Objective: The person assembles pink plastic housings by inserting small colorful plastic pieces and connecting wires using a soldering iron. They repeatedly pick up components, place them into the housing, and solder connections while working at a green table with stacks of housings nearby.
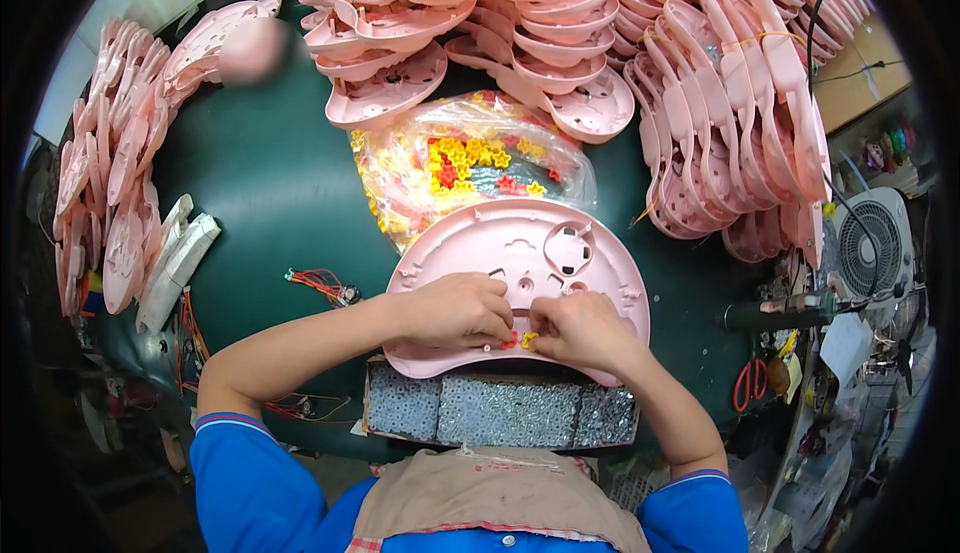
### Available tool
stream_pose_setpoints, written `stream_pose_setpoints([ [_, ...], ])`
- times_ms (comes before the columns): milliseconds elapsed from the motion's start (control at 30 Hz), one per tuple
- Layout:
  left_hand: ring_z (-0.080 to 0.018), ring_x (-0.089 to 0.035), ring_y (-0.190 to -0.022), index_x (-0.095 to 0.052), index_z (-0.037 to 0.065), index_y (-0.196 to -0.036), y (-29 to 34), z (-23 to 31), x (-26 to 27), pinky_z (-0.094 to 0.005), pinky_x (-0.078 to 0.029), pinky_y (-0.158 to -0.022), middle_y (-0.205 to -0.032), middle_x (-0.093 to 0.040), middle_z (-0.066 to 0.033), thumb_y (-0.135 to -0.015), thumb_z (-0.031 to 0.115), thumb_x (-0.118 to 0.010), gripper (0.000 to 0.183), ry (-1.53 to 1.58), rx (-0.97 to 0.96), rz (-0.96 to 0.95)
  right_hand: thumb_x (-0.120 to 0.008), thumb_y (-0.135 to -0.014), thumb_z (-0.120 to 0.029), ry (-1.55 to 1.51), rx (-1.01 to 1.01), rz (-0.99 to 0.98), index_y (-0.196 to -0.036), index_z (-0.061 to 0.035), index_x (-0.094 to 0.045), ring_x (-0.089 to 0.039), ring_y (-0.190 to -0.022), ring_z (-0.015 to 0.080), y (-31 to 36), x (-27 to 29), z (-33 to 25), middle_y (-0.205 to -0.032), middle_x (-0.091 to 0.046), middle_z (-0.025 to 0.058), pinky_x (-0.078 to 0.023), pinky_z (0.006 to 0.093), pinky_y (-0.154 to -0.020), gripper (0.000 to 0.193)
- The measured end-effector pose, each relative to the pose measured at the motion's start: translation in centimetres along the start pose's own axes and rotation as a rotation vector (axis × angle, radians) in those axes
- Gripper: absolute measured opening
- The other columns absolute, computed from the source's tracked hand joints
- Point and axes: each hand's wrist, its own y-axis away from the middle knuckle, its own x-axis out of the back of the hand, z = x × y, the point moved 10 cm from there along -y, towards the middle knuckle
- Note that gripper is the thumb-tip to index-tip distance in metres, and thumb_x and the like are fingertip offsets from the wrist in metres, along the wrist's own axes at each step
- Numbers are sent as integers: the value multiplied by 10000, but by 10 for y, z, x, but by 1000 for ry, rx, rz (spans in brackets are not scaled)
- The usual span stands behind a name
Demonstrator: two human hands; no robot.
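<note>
A pink curved plastic shell (455, 253) lies with its inner side up on the green table in front of me. My left hand (455, 310) rests over its near part, fingers closed on a small red plastic piece (510, 339). Right beside it, my right hand (580, 331) pinches a small yellow star-shaped piece (529, 340). Both pieces are at the shell's near edge, and the fingertips partly hide them. Just beyond the shell lies a clear plastic bag (390, 168) holding yellow and red star pieces (480, 153).
Stacks of pink shells (400, 23) line the far side, with more at the right (735, 123) and left (125, 153). A tray of small metallic parts (500, 408) sits nearest me. Wires (318, 281) lie left; red-handled scissors (748, 383) and a fan (868, 238) are right.
</note>
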Motion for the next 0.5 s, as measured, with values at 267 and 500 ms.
stream_pose_setpoints([
  [267,-241,-621,-969,-760,121,-920,3,15,9,-386,-501,-828,-1005,-629,-39,-838,189,-777,107,-165,-19,20,-796,-821,-274,-51,-57,-28,-919,-127,-762,-732,-788,295,5,2,3,-809,-740,86,-551,451,-678,180],
  [500,-235,-558,-913,-648,108,-791,33,84,2,-384,-427,-752,-903,-548,-40,-735,248,-837,241,-243,247,132,-773,-847,-208,-129,306,175,-923,-100,-716,-668,-666,280,67,-16,-78,-793,-632,66,-529,417,-569,144],
])
